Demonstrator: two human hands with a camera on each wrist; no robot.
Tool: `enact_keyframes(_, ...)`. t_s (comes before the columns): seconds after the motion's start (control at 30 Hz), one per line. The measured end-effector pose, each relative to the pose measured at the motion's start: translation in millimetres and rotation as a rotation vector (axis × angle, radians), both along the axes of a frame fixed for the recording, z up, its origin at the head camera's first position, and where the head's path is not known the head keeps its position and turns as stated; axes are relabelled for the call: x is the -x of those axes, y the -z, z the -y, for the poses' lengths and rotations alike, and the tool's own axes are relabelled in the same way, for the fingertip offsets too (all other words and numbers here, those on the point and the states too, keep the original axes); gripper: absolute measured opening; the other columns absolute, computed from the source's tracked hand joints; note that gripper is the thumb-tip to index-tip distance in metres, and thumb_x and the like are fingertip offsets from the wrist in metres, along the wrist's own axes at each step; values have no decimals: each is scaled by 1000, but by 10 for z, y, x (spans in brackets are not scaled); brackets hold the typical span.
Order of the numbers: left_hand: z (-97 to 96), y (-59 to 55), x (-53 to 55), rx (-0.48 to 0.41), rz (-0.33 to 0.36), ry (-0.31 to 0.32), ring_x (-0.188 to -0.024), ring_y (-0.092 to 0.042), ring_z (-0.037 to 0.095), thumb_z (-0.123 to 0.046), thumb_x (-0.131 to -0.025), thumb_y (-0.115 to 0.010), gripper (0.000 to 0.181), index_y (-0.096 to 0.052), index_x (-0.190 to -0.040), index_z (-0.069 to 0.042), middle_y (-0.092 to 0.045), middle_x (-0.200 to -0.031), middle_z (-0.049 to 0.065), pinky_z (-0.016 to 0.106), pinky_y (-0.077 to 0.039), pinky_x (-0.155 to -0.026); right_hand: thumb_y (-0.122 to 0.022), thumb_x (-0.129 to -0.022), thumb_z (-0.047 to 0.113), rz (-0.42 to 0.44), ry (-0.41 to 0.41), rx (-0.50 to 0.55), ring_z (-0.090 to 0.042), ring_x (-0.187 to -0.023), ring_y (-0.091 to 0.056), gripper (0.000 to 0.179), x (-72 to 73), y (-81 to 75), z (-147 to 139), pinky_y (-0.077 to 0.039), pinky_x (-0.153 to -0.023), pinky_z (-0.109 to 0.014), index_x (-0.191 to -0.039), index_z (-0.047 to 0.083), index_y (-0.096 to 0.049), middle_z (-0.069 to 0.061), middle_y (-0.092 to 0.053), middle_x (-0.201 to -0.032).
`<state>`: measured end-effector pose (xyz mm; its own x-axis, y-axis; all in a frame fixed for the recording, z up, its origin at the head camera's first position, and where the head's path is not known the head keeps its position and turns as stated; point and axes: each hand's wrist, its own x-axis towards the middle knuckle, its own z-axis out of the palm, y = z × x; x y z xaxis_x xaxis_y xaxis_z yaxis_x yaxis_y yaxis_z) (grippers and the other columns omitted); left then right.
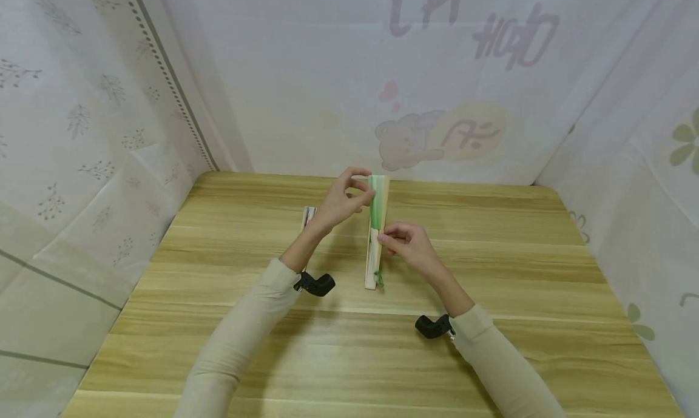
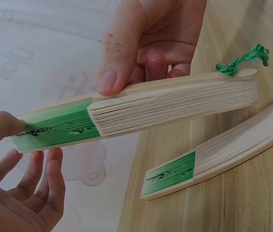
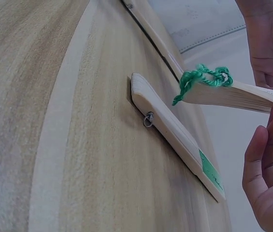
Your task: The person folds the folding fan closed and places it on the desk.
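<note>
Both hands hold a closed folding fan (image 2: 175,104) with pale wooden ribs, green leaf and a green cord (image 2: 245,60) at its pivot end. My left hand (image 1: 345,198) pinches the green end between thumb and fingers. At mid-length, where the ribs meet the green part, my right hand (image 1: 411,246) pinches it. A second closed green fan (image 3: 170,128) lies on the table below, apart from the held one in the wrist views; a small metal ring (image 3: 148,119) is at its pivot. From the head, the two fans overlap.
Another folded fan (image 1: 309,213) lies to the left, partly hidden by the left forearm. The wooden table (image 1: 491,254) meets a printed cloth (image 1: 306,102) at its back edge. Black wrist devices (image 1: 317,284) sit at both cuffs.
</note>
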<state>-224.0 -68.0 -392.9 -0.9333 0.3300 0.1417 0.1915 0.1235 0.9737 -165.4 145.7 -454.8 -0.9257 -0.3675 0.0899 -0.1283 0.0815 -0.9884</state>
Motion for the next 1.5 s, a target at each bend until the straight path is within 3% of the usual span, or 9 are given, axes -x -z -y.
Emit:
enact_keyframes(0.13, 9, 5, 1, -12, 2, -4, -82, -69, 34, -14, -100, -68, 44, -50, -140, -8, -59, -113, 18, 61, -53, -82, -67, -101, 10, -2, -2, 9, -50, -77, -55, 15, -2, 6, 1, -55, -72, -50, -105, -4, -71, -39, -61, -99)
enact_keyframes(0.37, 21, 9, 16, 2, -21, -20, -79, -70, 31, -12, -98, -69, 46, -50, -140, -3, -61, -111, 19, 43, -57, -72, -67, -100, 11, -5, 4, 4, -47, -78, -56, 17, -9, -11, 10, -55, -73, -49, -105, -5, -70, -38, -62, -101)
enact_keyframes(0.57, 33, 6, 7, -6, -13, -13, -83, -70, 34, -13, -99, -68, 47, -49, -140, 0, -60, -112, 21, 54, -56, -78, -68, -100, 9, -14, 11, 2, -43, -77, -59, 16, -7, -4, 11, -56, -72, -47, -104, -6, -70, -27, -68, -98)
enact_keyframes(0.87, 60, 23, 3, -17, -7, 0, -82, -71, 32, -13, -99, -68, 47, -49, -140, -1, -60, -112, 20, 46, -58, -76, -66, -100, 5, -48, 0, 25, -48, -74, -56, 12, -16, 4, 2, -56, -69, -49, -103, -6, -70, -18, -69, -93)
enact_keyframes(1.03, 61, 34, 5, -31, -19, -27, -78, -70, 31, -10, -98, -69, 45, -50, -138, -2, -61, -109, 19, 51, -58, -76, -66, -101, 6, -52, 8, 14, -51, -76, -56, 13, -25, -11, -7, -56, -70, -51, -104, -5, -71, -17, -69, -95)
enact_keyframes(1.17, 41, 36, 0, -42, -27, -53, -76, -70, 30, -9, -98, -69, 43, -51, -136, -4, -61, -107, 18, 48, -59, -74, -67, -101, 9, -43, 17, 5, -49, -76, -58, 14, -25, -31, -21, -57, -71, -50, -105, -4, -71, -17, -69, -95)
enact_keyframes(1.4, -1, 42, -12, -67, -28, -91, -71, -70, 29, -8, -96, -71, 43, -52, -135, -5, -61, -105, 17, 59, -56, -79, -68, -101, 12, -57, 0, -13, -51, -80, -59, 16, -22, -62, -20, -57, -72, -51, -106, -2, -71, -17, -69, -97)
enact_keyframes(1.5, -19, 36, -19, -57, -21, -126, -70, -70, 28, -8, -95, -71, 43, -52, -134, -6, -61, -106, 17, 54, -58, -76, -67, -100, 9, -74, 25, -41, -52, -78, -59, 15, -41, -103, 12, -58, -70, -48, -107, -4, -70, -18, -68, -96)
